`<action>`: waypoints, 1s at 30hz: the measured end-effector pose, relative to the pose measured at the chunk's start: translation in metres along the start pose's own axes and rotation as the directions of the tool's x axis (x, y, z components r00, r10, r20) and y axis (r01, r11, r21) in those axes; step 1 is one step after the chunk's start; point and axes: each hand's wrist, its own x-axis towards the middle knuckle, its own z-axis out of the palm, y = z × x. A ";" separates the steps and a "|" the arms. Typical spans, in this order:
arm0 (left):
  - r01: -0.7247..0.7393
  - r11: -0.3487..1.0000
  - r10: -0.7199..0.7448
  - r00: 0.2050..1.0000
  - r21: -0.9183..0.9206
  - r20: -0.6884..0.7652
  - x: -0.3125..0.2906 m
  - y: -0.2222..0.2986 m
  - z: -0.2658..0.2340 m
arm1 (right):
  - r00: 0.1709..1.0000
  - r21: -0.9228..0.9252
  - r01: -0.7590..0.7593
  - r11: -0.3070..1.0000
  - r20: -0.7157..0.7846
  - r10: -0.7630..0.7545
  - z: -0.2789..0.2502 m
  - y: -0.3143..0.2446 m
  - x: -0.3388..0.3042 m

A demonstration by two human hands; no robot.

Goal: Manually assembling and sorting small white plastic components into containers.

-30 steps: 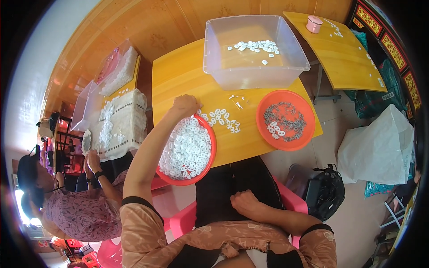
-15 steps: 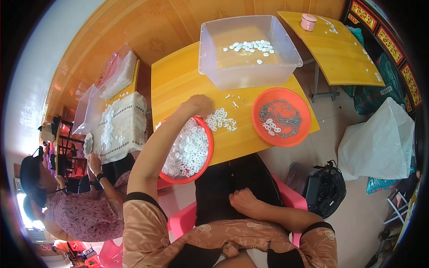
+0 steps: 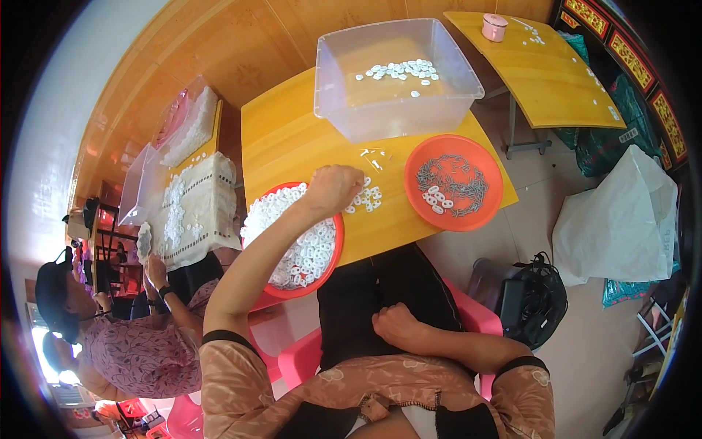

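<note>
My left hand [image 3: 335,189] reaches over the yellow table, fingers bent down at a small group of white oval plastic pieces with holes [image 3: 371,197]. It covers part of that group, and its fingertips are mostly hidden. Under my left forearm stands a red basin [image 3: 341,245] heaped with the same white pieces [image 3: 307,249]. My right hand [image 3: 398,325] rests on my lap, curled into a fist; its palm is out of sight. To the right of the loose pieces, an orange-red basin [image 3: 491,164] holds grey metal pins or screws [image 3: 472,183] and several white ovals [image 3: 437,199].
A clear plastic bin [image 3: 395,121] with scattered white pieces stands at the table's far side. Thin white bits [image 3: 375,157] lie before it. At left, another person [image 3: 139,336] works beside a cloth-covered table [image 3: 208,212]. A white sack [image 3: 621,219] and a black bag [image 3: 537,307] sit at right.
My left hand has shifted toward the right, away from the basin's rim and onto the loose white pieces. My right hand stays on my lap. The whole view has shifted slightly.
</note>
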 end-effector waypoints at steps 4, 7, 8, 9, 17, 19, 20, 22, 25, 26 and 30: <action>-0.021 0.999 0.021 1.000 0.044 -0.007 -0.006 0.011 0.010 | 1.000 -0.003 -0.002 1.000 0.003 0.002 0.006 -0.002 0.001; 0.015 0.998 -0.015 1.000 0.069 0.002 -0.006 0.012 0.013 | 1.000 0.005 0.006 1.000 -0.003 -0.006 0.006 -0.003 0.001; 0.044 0.997 -0.045 0.999 0.060 0.018 -0.006 0.011 0.013 | 1.000 0.005 0.006 1.000 -0.005 -0.006 0.006 -0.003 0.001; 0.043 0.997 -0.044 0.999 0.062 0.017 -0.006 0.012 0.014 | 1.000 -0.011 0.012 1.000 0.000 -0.012 0.006 -0.003 0.001; 0.107 0.994 -0.109 0.992 0.028 0.071 -0.003 0.012 0.015 | 0.999 -0.003 0.026 1.000 -0.022 -0.026 0.013 -0.005 -0.001; 0.108 0.994 -0.110 0.990 0.026 0.091 -0.005 0.011 0.013 | 0.998 0.001 0.048 0.999 0.034 -0.048 0.016 -0.004 0.000; 0.112 0.993 -0.114 0.987 0.024 0.110 -0.006 0.011 0.011 | 0.998 -0.001 0.047 0.999 0.031 -0.047 0.017 -0.003 0.001; 0.125 0.991 -0.129 0.986 0.040 0.103 -0.005 0.012 0.011 | 0.997 -0.002 0.054 0.999 0.062 -0.054 0.019 -0.003 0.002; 0.133 0.989 -0.138 0.988 0.058 0.075 -0.005 0.011 0.012 | 0.994 -0.008 0.096 0.995 0.044 -0.095 0.022 -0.001 0.004; 0.121 0.991 -0.124 0.991 0.058 0.055 -0.004 0.014 0.011 | 0.994 -0.010 0.096 0.995 0.044 -0.095 0.021 -0.001 0.003; 0.230 0.965 -0.210 0.966 -0.125 0.154 0.000 0.022 0.005 | 0.992 -0.053 0.123 0.991 0.010 -0.123 0.016 0.000 0.002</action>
